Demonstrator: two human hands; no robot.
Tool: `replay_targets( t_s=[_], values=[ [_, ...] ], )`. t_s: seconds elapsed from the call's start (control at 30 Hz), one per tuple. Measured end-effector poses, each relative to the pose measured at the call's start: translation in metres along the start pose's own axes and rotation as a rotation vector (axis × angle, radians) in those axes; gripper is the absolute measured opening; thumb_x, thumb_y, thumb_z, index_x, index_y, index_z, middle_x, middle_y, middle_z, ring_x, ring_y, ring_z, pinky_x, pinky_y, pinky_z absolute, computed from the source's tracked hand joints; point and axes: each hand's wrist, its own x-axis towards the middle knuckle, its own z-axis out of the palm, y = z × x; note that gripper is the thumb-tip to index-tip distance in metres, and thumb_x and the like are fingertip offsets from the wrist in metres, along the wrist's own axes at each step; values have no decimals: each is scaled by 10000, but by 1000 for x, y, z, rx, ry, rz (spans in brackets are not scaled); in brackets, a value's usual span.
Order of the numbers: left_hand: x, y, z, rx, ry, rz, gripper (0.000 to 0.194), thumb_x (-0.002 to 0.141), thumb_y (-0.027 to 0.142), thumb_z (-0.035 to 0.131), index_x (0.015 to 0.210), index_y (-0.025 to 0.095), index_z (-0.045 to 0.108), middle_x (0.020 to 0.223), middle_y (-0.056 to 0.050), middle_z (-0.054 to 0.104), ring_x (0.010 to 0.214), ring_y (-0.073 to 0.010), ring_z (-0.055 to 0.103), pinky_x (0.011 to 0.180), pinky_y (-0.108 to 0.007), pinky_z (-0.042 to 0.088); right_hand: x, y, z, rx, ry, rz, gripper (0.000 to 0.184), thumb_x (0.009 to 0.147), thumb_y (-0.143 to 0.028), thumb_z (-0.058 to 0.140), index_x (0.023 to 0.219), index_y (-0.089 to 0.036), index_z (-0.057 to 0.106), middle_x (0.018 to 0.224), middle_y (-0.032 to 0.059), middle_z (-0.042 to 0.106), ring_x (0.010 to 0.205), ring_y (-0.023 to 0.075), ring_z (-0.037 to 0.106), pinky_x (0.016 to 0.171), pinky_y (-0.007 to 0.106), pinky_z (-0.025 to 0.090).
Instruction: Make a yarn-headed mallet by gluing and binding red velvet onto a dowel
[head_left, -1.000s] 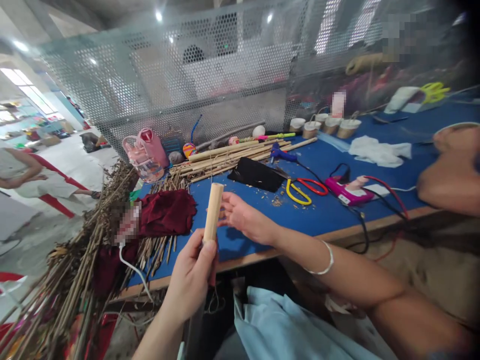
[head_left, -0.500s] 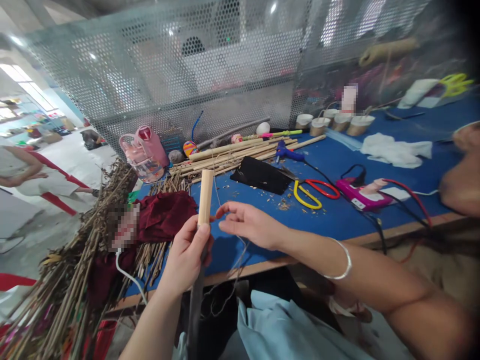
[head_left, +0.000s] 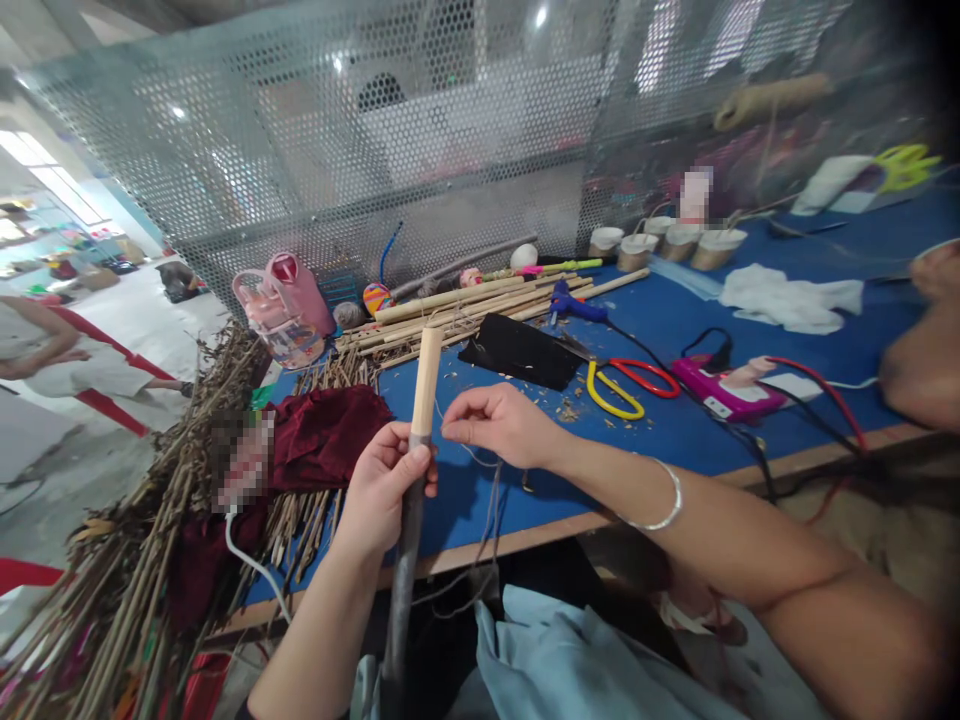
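Note:
My left hand [head_left: 386,485] is closed round a wooden stick [head_left: 427,380], held nearly upright in front of me. The stick's top is bare pale wood; below, it is covered in grey, apparently wound yarn. Just right of the stick, my right hand [head_left: 506,428] has thumb and fingers pinched together on a thin grey yarn [head_left: 495,505]. Part of that yarn shows between fingertips and stick, and loose strands hang over the table edge toward my lap. The exact spot where the yarn meets the stick is hard to make out.
On the blue table [head_left: 465,520] lie scissors [head_left: 616,388], a black cloth [head_left: 517,350], a blue glue gun [head_left: 576,303], a magenta power strip [head_left: 731,388] and peeled sticks [head_left: 487,300]. Left are dark red cloth [head_left: 330,435] and dry stalks [head_left: 142,540]. Another person's arm [head_left: 922,340] is at right.
The stick and my left hand have shifted slightly right, and more of the grey covering shows above my thumb. My right hand's fingers have drawn closer into a pinch.

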Motion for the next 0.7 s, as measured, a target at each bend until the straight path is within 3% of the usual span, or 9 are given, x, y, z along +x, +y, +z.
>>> replay_targets(
  t_s=[0.1, 0.2, 0.3, 0.37, 0.43, 0.53, 0.6, 0.7],
  values=[
    [11, 6, 2, -31, 0, 14, 300, 720, 314, 733, 860, 145, 528, 709, 10, 615, 514, -58, 546, 472, -166, 460, 18, -6, -10, -2, -67, -49, 238, 719, -370, 693, 719, -141, 628, 535, -49, 481, 493, 64, 379, 479, 205, 289],
    [24, 8, 9, -78, -33, 29, 350, 741, 330, 716, 953, 172, 487, 707, 13, 637, 490, -64, 556, 464, -164, 448, 31, -4, -17, 140, -104, -75, 289, 696, -396, 719, 711, -133, 601, 604, -25, 563, 541, 76, 469, 531, 211, 361],
    [40, 4, 17, -115, -79, 29, 328, 773, 355, 683, 923, 180, 451, 691, 8, 649, 469, -68, 559, 450, -159, 434, 36, 6, -24, 305, -75, -54, 328, 682, -400, 743, 761, -134, 570, 536, -57, 536, 451, 49, 421, 466, 186, 330],
    [51, 1, 21, -122, -102, -5, 319, 782, 383, 670, 875, 172, 450, 688, -4, 656, 461, -70, 560, 441, -159, 434, 37, 12, -27, 384, -60, -46, 357, 694, -379, 747, 873, -132, 563, 481, -88, 495, 395, 39, 386, 423, 173, 298],
    [60, -1, 23, -131, -127, -66, 344, 767, 421, 676, 860, 161, 471, 685, -11, 659, 449, -70, 556, 426, -159, 432, 37, 17, -29, 467, -99, -53, 396, 724, -381, 727, 971, -123, 555, 511, -76, 526, 415, 62, 470, 440, 186, 355],
    [69, -5, 20, -134, -180, -163, 396, 733, 474, 691, 864, 146, 512, 689, -16, 657, 445, -72, 550, 420, -170, 436, 35, 21, -30, 530, -158, -65, 348, 773, -383, 682, 955, -108, 572, 584, -37, 573, 487, 98, 568, 504, 232, 441],
    [72, -6, 17, -84, -204, -183, 402, 733, 493, 683, 864, 150, 519, 719, -30, 663, 496, -94, 579, 444, -187, 455, 34, 23, -30, 511, -133, -68, 317, 786, -378, 670, 925, -105, 588, 571, -36, 565, 482, 91, 555, 506, 229, 438],
    [71, -7, 13, 35, -173, -91, 398, 686, 456, 739, 854, 167, 523, 678, 13, 619, 511, -73, 539, 453, -164, 417, 33, 24, -31, 467, -59, -59, 343, 759, -395, 693, 918, -100, 616, 604, -25, 574, 512, 71, 518, 513, 206, 405]
  ],
)
